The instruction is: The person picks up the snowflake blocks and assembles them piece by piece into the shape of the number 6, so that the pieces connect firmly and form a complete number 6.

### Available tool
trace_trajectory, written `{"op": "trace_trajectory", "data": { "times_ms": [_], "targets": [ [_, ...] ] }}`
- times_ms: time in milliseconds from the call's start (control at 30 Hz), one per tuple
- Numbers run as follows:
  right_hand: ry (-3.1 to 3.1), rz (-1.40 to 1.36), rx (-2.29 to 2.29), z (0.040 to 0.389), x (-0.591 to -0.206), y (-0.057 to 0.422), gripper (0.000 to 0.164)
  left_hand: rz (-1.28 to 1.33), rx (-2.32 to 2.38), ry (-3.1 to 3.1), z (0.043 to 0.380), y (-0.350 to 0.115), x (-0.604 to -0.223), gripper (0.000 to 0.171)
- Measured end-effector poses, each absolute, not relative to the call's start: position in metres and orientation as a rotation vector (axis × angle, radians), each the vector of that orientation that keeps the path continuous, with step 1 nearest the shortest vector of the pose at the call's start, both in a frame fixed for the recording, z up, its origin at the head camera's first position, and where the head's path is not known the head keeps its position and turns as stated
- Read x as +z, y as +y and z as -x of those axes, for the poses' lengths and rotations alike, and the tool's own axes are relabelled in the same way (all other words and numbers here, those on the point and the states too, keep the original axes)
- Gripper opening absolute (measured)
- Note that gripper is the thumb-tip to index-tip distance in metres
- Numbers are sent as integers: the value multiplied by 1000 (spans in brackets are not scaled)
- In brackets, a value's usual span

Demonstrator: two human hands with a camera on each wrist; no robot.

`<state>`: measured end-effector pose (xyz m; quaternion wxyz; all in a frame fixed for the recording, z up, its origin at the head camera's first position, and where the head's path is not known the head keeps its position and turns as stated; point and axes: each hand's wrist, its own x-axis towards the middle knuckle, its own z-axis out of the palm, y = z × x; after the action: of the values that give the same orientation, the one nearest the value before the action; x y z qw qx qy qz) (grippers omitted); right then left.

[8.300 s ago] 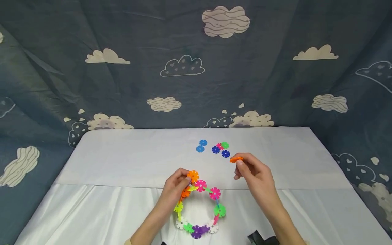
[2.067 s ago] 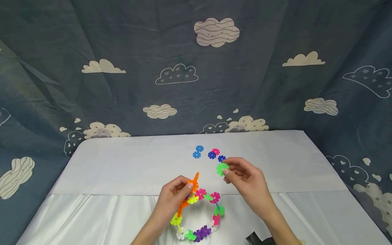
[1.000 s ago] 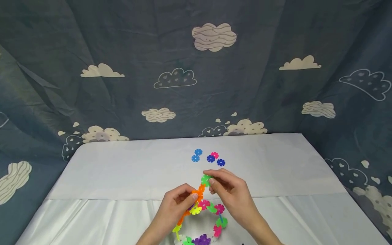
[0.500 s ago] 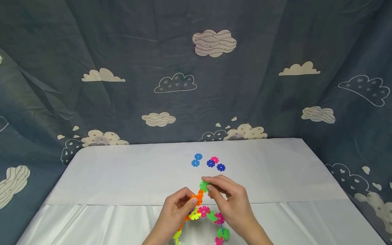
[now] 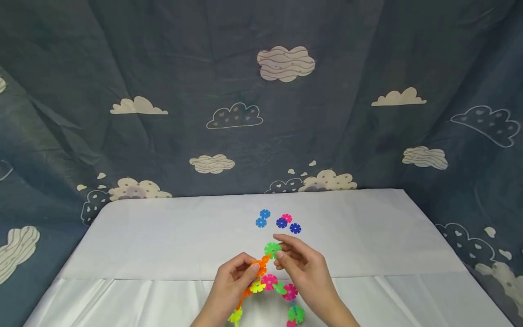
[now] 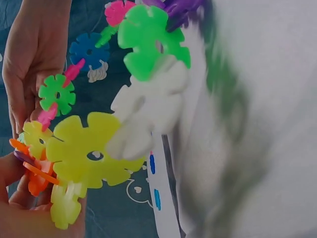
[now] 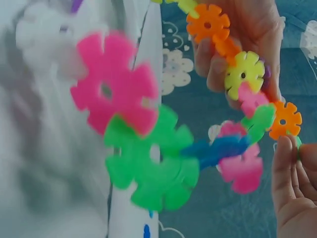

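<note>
Nearest, the ring (image 5: 269, 282) of slotted discs looks mostly built; the head view crops its lower side, so its full count stays uncertain. At its upper left, the left hand (image 5: 229, 280) pinches one orange disc (image 5: 260, 270), from which a second orange disc (image 5: 266, 259) juts. The right hand (image 5: 304, 268) pinches one green disc (image 5: 271, 250) against that, apparently almost joined. Farther off on the table (image 5: 163, 240), two dark blue discs (image 5: 295, 228), one pink disc (image 5: 287, 218) and two light blue discs (image 5: 261, 222) lie unjoined: five left.
</note>
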<state>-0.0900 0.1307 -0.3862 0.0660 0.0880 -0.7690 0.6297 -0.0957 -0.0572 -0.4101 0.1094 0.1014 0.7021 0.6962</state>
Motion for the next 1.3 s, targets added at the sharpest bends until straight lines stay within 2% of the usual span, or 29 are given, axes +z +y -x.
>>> {"op": "trace_trajectory", "data": {
  "times_ms": [167,433,733,1000,1300],
  "targets": [
    [-2214,-220,2058,87,-389,129,22,-259,2038,2084,92,-55,-412,23],
    [-2369,-251,2007,79,-392,131,31,-250,2088,2005,86,-54,-411,26],
    [-2514,-347,1884,77,-394,132,30,-265,2111,2002,87,-59,-404,30],
    [-2457,-166,1934,96,-421,155,23,-190,2102,2063,91,-66,-408,26],
    [-2411,-161,1960,127,-434,175,22,-105,2099,2189,103,-77,-399,18]
  ]
}}
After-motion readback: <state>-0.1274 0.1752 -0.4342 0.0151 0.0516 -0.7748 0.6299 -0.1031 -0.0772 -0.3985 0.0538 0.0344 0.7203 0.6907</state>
